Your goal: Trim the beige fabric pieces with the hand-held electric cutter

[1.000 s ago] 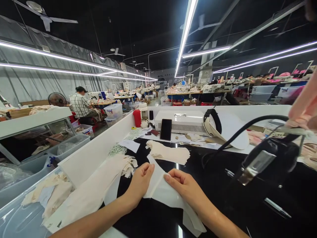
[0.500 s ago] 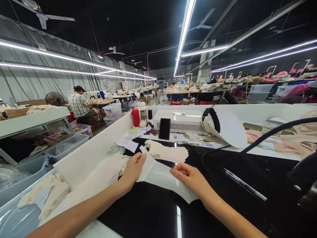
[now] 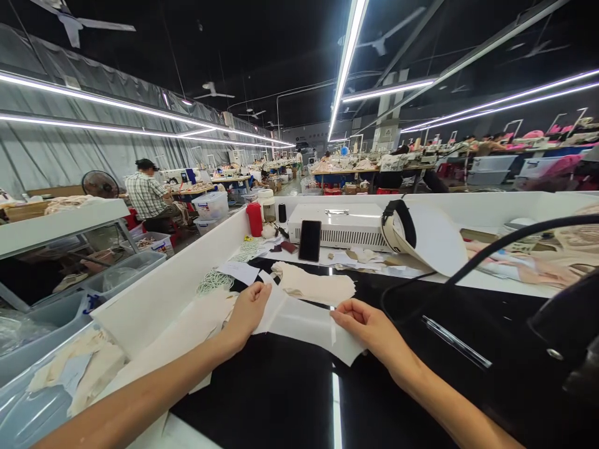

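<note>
Between my hands a thin, translucent white sheet piece (image 3: 302, 321) is stretched above the glossy black tabletop (image 3: 281, 399). My left hand (image 3: 250, 312) pinches its left end, near a fold or overlapping strip. With thumb and fingertips my right hand (image 3: 360, 321) grips the upper right edge, and a pointed corner hangs below it. Just behind the sheet lies a stack of cream fabric pieces (image 3: 318, 284). Beside my left forearm rest more pale fabric pieces (image 3: 187, 324).
A phone (image 3: 309, 241) leans against a white vented box (image 3: 346, 224). A white visor (image 3: 430, 240) and a black cable (image 3: 491, 249) stand to the right, with a pen (image 3: 456, 342) nearby. At the left are a red container (image 3: 254, 218), thin cord (image 3: 214, 282) and plastic bins (image 3: 37, 337).
My right hand has shifted slightly right and up along the sheet, and its hanging corner has risen a little. My left hand keeps its pinch. The whole view has moved slightly.
</note>
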The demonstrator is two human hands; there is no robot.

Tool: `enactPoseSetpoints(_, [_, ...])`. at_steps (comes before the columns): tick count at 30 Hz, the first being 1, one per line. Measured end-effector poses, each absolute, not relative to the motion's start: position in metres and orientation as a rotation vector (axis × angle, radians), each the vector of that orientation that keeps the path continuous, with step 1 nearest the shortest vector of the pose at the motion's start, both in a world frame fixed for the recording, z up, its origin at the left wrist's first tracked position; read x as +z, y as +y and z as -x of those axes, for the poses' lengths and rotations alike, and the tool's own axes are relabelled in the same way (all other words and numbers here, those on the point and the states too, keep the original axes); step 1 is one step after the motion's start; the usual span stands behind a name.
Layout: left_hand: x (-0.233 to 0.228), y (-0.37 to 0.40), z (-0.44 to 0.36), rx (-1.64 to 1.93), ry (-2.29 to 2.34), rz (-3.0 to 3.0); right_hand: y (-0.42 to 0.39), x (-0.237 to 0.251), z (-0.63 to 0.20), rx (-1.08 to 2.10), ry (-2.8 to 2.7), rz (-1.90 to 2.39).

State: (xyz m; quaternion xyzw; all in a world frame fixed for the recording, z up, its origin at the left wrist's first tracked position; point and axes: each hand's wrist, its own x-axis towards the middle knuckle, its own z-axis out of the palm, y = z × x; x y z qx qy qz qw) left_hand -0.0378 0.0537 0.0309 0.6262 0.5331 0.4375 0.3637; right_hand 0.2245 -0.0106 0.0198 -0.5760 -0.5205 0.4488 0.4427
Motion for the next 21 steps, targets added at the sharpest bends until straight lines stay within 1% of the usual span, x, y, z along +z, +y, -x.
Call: enactPoseSetpoints(21, [0.022,0.053,0.038,1.088,1.417,-1.648,-0.004,0.007,-0.239,1.118,-1.280,1.382])
